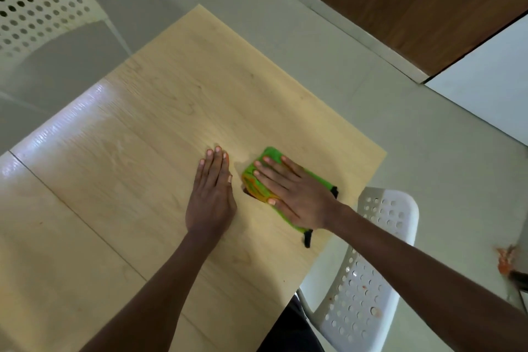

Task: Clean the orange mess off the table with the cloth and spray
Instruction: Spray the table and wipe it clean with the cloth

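In the head view, the green cloth (258, 180) is seen lying flat on the light wooden table (120, 168), near the right edge. The cloth is pressed down by the right hand (294, 194), whose fingers are straight and spread a little, flat on top; nothing is gripped. The left hand (213, 194) is laid flat on the bare table just beside the cloth, not touching it, with its fingers straight and close together, and nothing is held by it. Orange stains can be seen on the cloth at its left edge, by the fingertips. No orange mess can be made out on the table top itself, so the wiping is judged to be close to done. The spray is not seen anywhere in this view. For the wipe to be done well, the cloth should be kept flat under the whole palm and pushed in long, even strokes, and the stained part should be folded under so that a clean side meets the wood; otherwise orange may be smeared back. The table can be held steady with the left hand while this is done. Now the count: one cloth, one table, two hands, and two white chairs with holes, one chair (43, 6) at the top left and the other chair (368, 280) at the lower right. A few orange specks are seen on that lower chair, and one orange splash (505, 260) on the floor (414, 151) at the far right.
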